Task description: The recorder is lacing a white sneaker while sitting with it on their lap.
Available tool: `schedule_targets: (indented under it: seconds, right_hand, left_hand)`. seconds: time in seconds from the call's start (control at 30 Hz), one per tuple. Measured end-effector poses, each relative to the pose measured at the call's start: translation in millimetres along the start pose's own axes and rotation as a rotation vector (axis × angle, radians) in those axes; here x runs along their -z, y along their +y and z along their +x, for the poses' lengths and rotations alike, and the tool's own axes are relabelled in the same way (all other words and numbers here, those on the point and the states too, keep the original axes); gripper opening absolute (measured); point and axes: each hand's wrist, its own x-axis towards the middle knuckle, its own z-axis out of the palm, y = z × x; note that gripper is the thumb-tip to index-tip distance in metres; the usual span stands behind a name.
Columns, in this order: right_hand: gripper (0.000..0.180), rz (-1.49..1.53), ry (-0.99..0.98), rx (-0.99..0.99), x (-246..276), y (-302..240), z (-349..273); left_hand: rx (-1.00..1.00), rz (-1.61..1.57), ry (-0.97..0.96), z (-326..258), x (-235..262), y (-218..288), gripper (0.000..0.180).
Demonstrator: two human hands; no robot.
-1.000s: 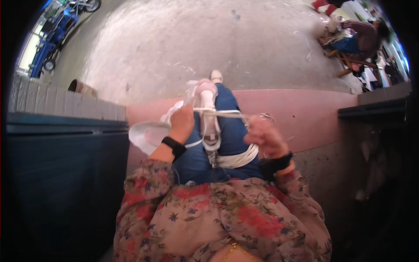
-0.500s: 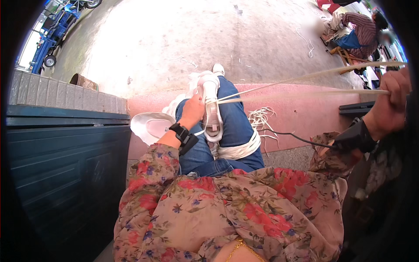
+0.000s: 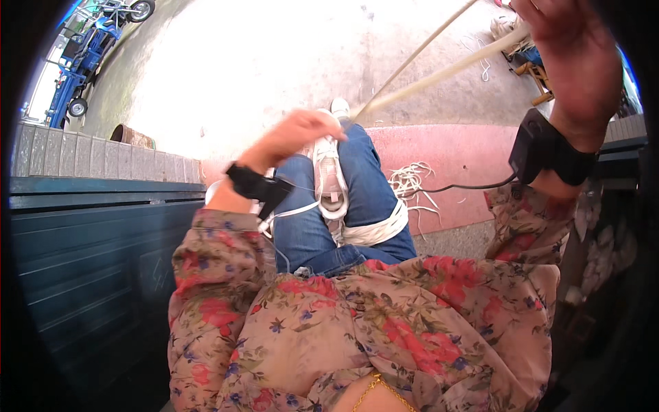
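Note:
A pale shoe [image 3: 331, 180] with a white rim lies between my thighs, its heel opening toward me. My left hand [image 3: 298, 134], blurred by motion, is above its toe end, with the fingertips closed at the point where two strands of a cream shoelace [image 3: 439, 72] meet. Both strands stretch up and to the right. My right hand [image 3: 580, 65] is raised at the upper right, its fingers closed round the lace; part of the hand runs out of the picture.
A bundle of white laces [image 3: 377, 230] lies across my right thigh. More loose laces [image 3: 410, 182] are heaped on the pink floor strip [image 3: 467, 154]. A black cable [image 3: 473, 185] runs to my right wrist device. Dark blue panelling [image 3: 103, 261] stands at left; a blue vehicle [image 3: 93, 58] is beyond.
My right hand has swung up and inward, lifting the lace strands to a steeper angle. My left hand has moved off the shoe's side, up to where the strands meet.

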Motion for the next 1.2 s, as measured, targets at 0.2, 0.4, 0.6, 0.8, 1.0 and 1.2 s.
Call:
schedule_targets:
  seconds: [0.2, 0.4, 0.6, 0.8, 1.0, 1.2]
  right_hand:
    - [0.02, 0.78, 1.111, -0.034, 150.1, 11.0, -198.6]
    - [0.029, 0.163, 1.382, -0.564, 101.2, 126.9, -248.0]
    - [0.018, -0.225, 0.508, -1.158, -50.6, 239.8, -202.5]
    - [0.027, -0.833, 0.21, -0.9, -113.5, 306.0, -203.4]
    - [0.023, -1.011, 0.205, -1.026, -111.7, 313.6, -187.1]
    - [0.015, -1.009, 0.045, -1.023, -109.9, 315.5, -179.0]
  left_hand:
    - [-0.082, -0.745, 0.687, -138.8, 196.8, -76.4, 0.019]
    - [0.111, -0.987, 0.968, -251.6, 268.9, -128.3, 0.021]
    - [0.479, -0.706, 0.714, -100.7, 102.5, -133.6, 0.014]
    - [0.451, -0.171, 0.416, -42.7, -12.8, -114.0, 0.015]
    - [0.321, 0.246, 0.396, -35.5, -24.7, -139.7, 0.024]
    - [0.229, 0.601, 0.482, -35.0, -31.2, -138.0, 0.023]
